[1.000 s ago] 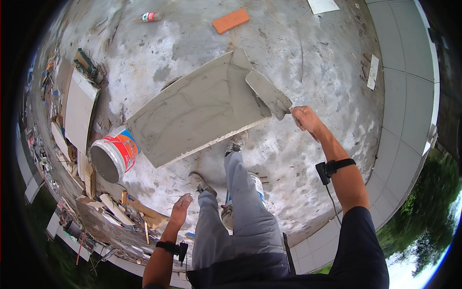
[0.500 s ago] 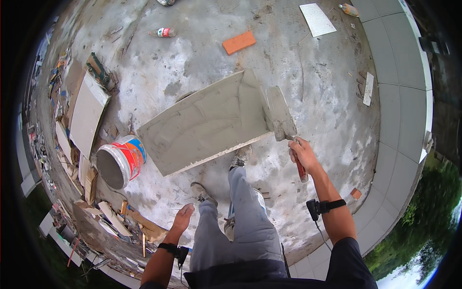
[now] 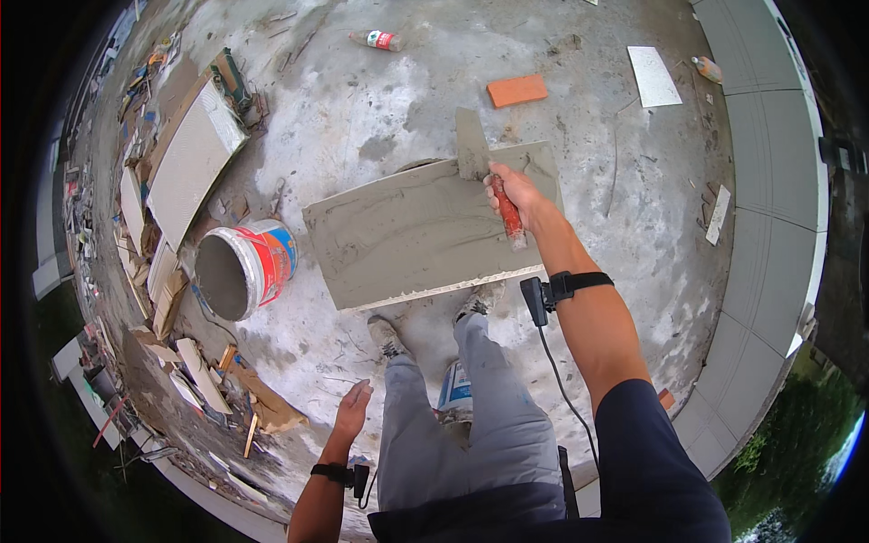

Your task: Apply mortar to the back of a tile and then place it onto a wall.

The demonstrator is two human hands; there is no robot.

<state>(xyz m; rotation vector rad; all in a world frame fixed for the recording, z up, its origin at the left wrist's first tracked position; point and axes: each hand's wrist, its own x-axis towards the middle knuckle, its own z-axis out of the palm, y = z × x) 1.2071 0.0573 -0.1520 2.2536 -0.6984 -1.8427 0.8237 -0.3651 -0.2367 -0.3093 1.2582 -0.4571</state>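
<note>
A flat rectangular slab (image 3: 434, 287) lies before my feet, its top coated with wet grey mortar (image 3: 389, 235) marked by wavy ridges. My right hand (image 3: 516, 193) is closed round the red handle of a trowel (image 3: 472, 145). The trowel's flat, mortar-smeared blade points away from me and reaches past the slab's far edge; whether it touches the mortar I cannot tell. My left hand (image 3: 352, 410) hangs beside my left leg, holding nothing, its fingers loosely stretched out.
A bucket (image 3: 244, 270) with grey contents stands left of the slab. Boards and wood scraps (image 3: 195, 167) pile up farther left. Beyond the slab are an orange brick (image 3: 518, 90), a bottle (image 3: 376, 40) and a white tile piece (image 3: 654, 76). Another bucket (image 3: 456, 387) shows between my legs.
My right hand has carried the trowel from beside the slab's right end over the slab to its far edge. The mortar at the right end looks flatter. My view has shifted.
</note>
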